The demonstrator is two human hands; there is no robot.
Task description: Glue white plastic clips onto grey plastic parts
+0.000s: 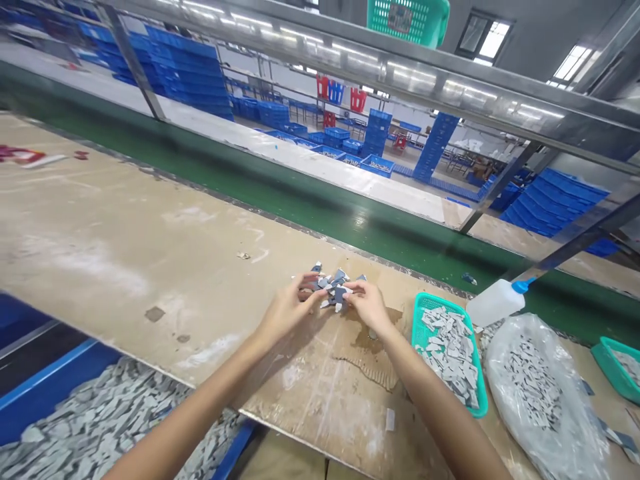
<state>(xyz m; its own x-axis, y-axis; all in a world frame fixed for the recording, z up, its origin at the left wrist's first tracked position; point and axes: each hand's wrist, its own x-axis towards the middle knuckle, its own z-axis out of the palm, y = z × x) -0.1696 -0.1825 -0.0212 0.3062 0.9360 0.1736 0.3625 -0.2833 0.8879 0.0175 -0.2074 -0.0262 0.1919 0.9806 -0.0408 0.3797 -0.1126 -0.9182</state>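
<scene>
In the head view, a small heap of flat dark-grey and white pieces [336, 283] lies on the worktop between my hands. My left hand [293, 303] reaches in from the heap's left side, its fingers curled and its thumb stretched along the pieces. What sits between those fingers is too small to make out. On the other side, my right hand [367, 303] pinches a dark-grey piece [340, 294] between thumb and fingers. Close to my right forearm, a green basket [484, 393] holds many light-grey pieces.
A white bottle [495, 303] with a blue cap stands beyond the basket. Next to it lies a clear plastic bag [565, 400] of small pieces. A blue crate [47, 380] full of grey pieces sits below the table edge. A green conveyor belt [280, 190] runs behind the worktop [200, 267].
</scene>
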